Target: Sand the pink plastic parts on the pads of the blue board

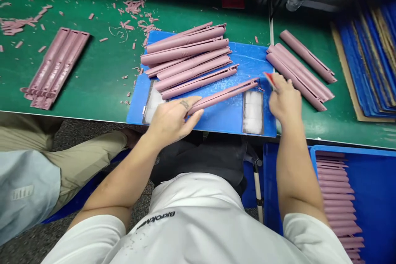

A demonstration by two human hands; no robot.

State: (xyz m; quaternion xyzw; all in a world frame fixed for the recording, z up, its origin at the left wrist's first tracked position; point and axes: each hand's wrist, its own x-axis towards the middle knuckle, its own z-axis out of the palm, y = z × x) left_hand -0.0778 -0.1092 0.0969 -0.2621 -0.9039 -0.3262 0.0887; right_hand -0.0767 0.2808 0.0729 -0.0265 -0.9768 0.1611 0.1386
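My left hand is closed around one end of a long pink plastic casing, which slants up to the right. Just past the casing's far end, my right hand is closed on a small red tool; its kind is mostly hidden by the fingers. Under both lies a blue board with two whitish pads, and the right pad is below the casing's far end. Several similar pink casings are piled on the board behind my left hand.
Loose pink casings lie right of the board, and three joined ones lie left. Pink scraps litter the green bench. Blue sheets stand at right above a blue bin holding casings. Another person's leg is at left.
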